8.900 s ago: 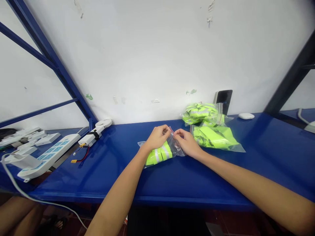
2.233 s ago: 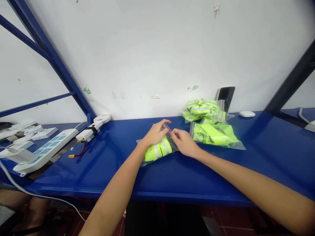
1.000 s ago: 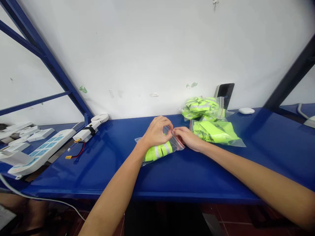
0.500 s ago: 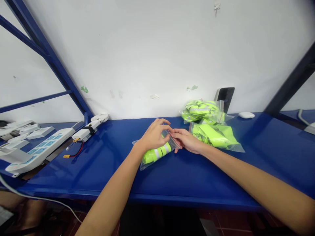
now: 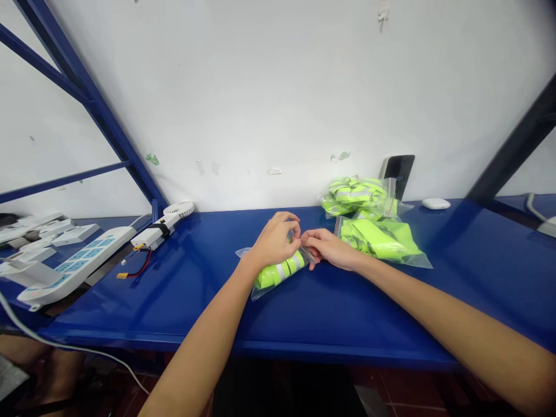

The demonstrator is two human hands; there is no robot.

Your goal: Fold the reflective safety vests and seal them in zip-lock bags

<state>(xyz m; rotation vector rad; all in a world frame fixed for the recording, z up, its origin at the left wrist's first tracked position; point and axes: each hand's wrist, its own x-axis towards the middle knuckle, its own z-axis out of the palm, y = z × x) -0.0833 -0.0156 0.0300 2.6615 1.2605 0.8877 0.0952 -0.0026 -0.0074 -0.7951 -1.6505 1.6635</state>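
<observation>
A clear zip bag (image 5: 280, 272) with a folded neon-yellow reflective strap inside lies slanted on the blue table (image 5: 186, 301). My left hand (image 5: 279, 238) comes over it from the left, thumb and fingers pinched at the bag's zip edge. From the right, my right hand (image 5: 326, 248) pinches the same edge, its fingertips almost touching those of the left. The fingers cover much of the zip edge. Just right of my right hand lies another bag of neon-yellow reflective material (image 5: 382, 238), and behind it a pile of similar bags (image 5: 358, 194).
A black-screened device (image 5: 398, 174) leans on the wall near a white rounded case (image 5: 435, 204). On the left are a white handheld fan (image 5: 178, 209), a battery lead with a yellow connector (image 5: 123, 275) and a power strip (image 5: 82, 260). Part of another person (image 5: 61, 376) shows low at left.
My left thumb and fingers have closed together onto the bag's zip edge, meeting my right fingertips. The red zip line that showed between the hands is now mostly covered. The view has shifted slightly.
</observation>
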